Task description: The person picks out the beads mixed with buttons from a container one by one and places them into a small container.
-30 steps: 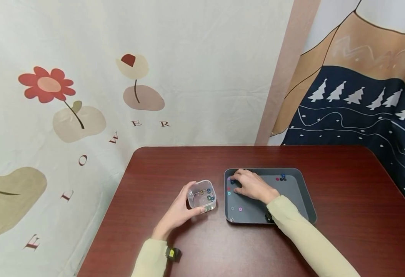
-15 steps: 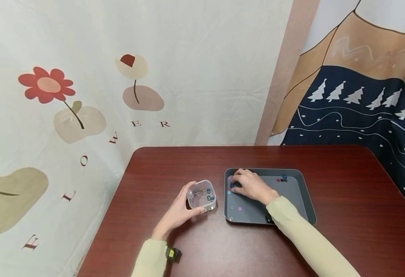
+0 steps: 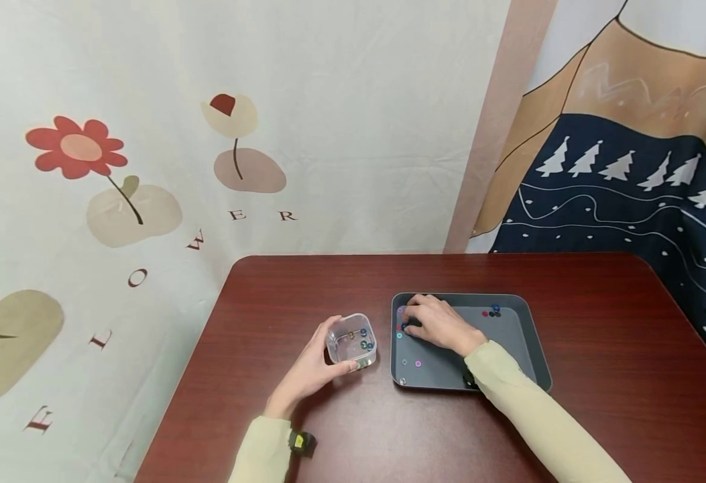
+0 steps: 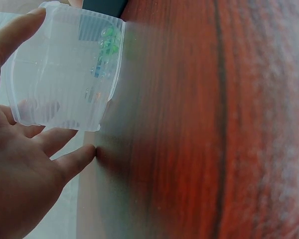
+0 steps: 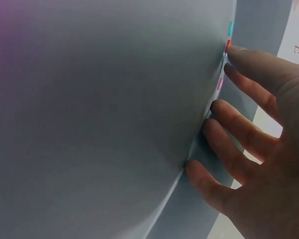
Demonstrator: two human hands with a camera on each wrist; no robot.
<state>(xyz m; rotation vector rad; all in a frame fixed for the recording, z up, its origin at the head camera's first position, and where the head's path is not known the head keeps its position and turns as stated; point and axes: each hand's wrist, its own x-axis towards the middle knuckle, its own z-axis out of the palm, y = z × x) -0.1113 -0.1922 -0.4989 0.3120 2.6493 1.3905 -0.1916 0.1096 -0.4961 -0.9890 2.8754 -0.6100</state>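
My left hand (image 3: 313,365) grips a clear plastic box (image 3: 336,343) between thumb and fingers, left of the grey tray (image 3: 467,379). Several glass marbles (image 3: 363,345) in blue, green and amber lie in the box; the left wrist view shows its side wall (image 4: 55,64). Over the tray's left end, my right hand (image 3: 443,325) has thumb and index finger closed about a blue marble (image 3: 405,327), partly hidden by the fingertips. In the right wrist view, the other fingers (image 5: 234,127) are spread along the tray floor.
Small coloured rings lie in the tray's left part, among them a turquoise ring (image 3: 399,335) and a pink ring (image 3: 418,363). A clear bead (image 3: 403,381) sits in the near left corner. Red and black pieces with a blue marble (image 3: 495,307) are at the far right.
The blue marble by my right fingertips has shifted slightly toward the near side, and thumb and index finger have drawn closer together. My left hand and the box have stayed put.
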